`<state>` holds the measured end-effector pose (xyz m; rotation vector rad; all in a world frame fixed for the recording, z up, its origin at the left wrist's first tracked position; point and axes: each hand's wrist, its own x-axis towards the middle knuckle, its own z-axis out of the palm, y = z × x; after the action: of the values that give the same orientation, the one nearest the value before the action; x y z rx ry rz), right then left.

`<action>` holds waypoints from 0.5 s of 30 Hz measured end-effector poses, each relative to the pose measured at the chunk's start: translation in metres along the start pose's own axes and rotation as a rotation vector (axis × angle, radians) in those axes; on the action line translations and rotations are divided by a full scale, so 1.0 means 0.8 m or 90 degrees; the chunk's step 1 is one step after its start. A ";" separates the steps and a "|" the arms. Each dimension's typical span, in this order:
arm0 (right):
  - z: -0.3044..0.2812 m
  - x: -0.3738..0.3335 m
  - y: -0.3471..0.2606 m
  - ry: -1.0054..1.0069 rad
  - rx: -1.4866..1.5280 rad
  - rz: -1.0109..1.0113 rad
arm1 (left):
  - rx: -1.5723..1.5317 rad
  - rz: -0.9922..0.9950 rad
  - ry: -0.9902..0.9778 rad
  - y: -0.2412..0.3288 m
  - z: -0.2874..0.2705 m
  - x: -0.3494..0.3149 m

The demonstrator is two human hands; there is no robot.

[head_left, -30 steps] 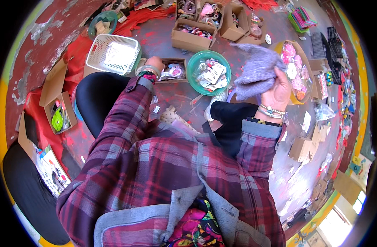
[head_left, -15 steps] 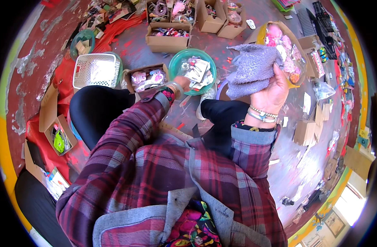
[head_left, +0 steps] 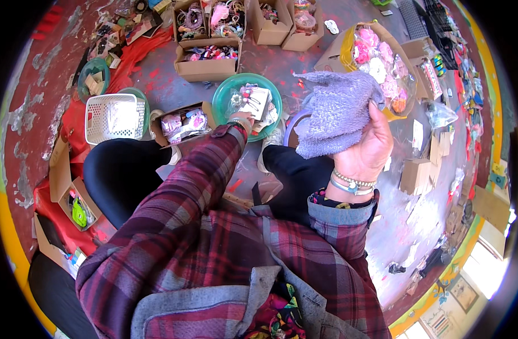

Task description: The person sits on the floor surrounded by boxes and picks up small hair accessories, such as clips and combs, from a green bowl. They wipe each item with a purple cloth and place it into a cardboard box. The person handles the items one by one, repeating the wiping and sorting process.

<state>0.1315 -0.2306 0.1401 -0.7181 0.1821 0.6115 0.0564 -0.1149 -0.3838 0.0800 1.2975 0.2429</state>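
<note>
My right hand (head_left: 366,144) is closed round a grey-purple fluffy cloth (head_left: 338,116), holding it up in front of my right knee; the cloth hangs loosely folded. My left hand (head_left: 243,117) reaches over the near rim of a green plastic basin (head_left: 219,101). It is next to white cards of hair clips (head_left: 258,100) heaped in the basin. The fingers of that hand are mostly hidden, so what they grip, if anything, does not show.
Left of the basin stands a cardboard box of packaged pink and white items (head_left: 184,123), then a white perforated basket (head_left: 115,118). Behind are boxes of hair accessories (head_left: 208,69). To the right sits a yellow-edged container of pink flowers (head_left: 377,62). Small cartons (head_left: 415,175) lie farther right.
My left hand has shifted slightly right relative to the green basin. The cloth in my right hand is held a little lower and its folds have changed. The whole view has shifted slightly.
</note>
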 end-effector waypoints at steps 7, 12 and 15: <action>-0.024 -0.004 0.001 -0.030 0.004 -0.043 | 0.411 0.108 -0.094 0.077 0.071 -0.196; -0.020 -0.003 0.010 -0.047 -0.011 -0.050 | 0.360 0.245 -0.250 0.127 0.048 -0.244; -0.019 -0.007 0.011 -0.067 -0.016 -0.040 | 0.239 0.208 -0.412 0.157 0.040 -0.301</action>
<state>0.1226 -0.2385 0.1258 -0.7109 0.0547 0.5906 0.0104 -0.0438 -0.1233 0.6431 0.6636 0.2234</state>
